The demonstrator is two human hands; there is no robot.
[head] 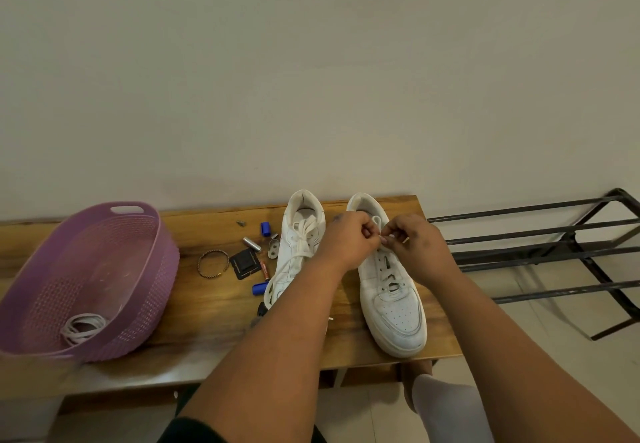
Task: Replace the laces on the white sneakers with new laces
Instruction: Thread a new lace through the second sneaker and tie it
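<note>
So both hands are up over the right sneaker (pixel 391 290), which sits on the wooden bench (pixel 214 304) with its toe pointing back toward the person and its heel toward the wall. The left hand (pixel 348 240) has its fingers curled in and is pinching a bit of white lace (pixel 385 237) right above the upper eyelets, and the right hand (pixel 414 243) is doing the same from the other side, fingertips nearly touching the left ones, so the lace end is squeezed between the two. Lower eyelets on that shoe look open with just one short strap of lace across near the toe box. The left sneaker (pixel 298 245) is just beside it, partly hidden under the left forearm, and it has a loose white lace bunched over the tongue. Between that shoe and the purple basket (pixel 114 235) there's a scatter of small junk on the bench: a twisted bangle (pixel 213 264), a black square thing (pixel 245 264), a silver battery (pixel 252 244) and a couple of blue caps (pixel 265 229). The basket sits on the left end of the bench and has a coil of white laces (pixel 83 327) in the bottom near the front wall. Off to the right, on the floor, is a black metal rack (pixel 554 252), well apart from the shoes.
</note>
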